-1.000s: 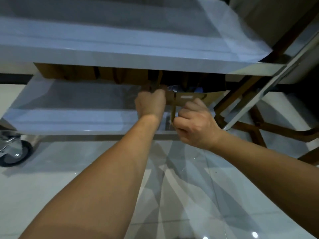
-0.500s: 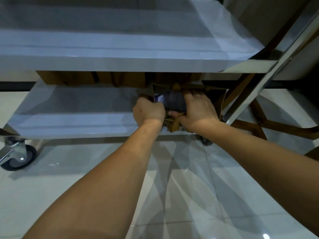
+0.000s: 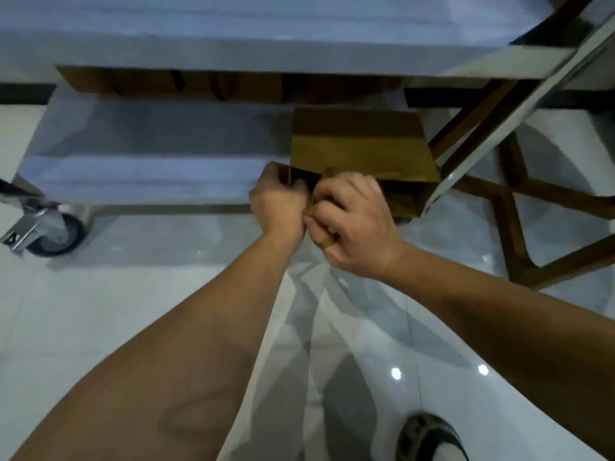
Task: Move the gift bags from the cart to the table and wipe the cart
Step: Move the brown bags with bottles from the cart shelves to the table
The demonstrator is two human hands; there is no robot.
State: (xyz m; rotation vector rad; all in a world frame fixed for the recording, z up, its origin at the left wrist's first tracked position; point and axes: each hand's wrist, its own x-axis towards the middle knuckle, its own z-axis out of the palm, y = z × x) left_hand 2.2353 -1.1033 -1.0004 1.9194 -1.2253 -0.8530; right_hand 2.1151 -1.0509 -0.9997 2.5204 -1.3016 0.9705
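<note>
Nearest to me, at about 5 o'clock, the tip of a shoe (image 3: 429, 437) stands on the shiny tiled floor (image 3: 100, 327). Both bare forearms reach forward from there. The left hand (image 3: 278, 202) is closed in a fist on the near left corner of a brown gift bag (image 3: 361, 148), and the right hand (image 3: 357, 224) has its fingers curled around the bag's paper handle. The bag lies tipped at the front right edge of the cart's lower shelf (image 3: 149, 154), toward 1 o'clock, partly beyond the edge.

Behind it, under the upper shelf (image 3: 233, 44), a row of more brown bags (image 3: 166, 83) waits at 12 o'clock. A caster wheel (image 3: 50, 234) shows at 9 o'clock, and a wooden frame (image 3: 512, 201) at 3 o'clock.

I judge the task is at an early or middle point: this bag is only leaving the cart, others remain, and the wiping is not started. No worktop or cloth is visible.
</note>
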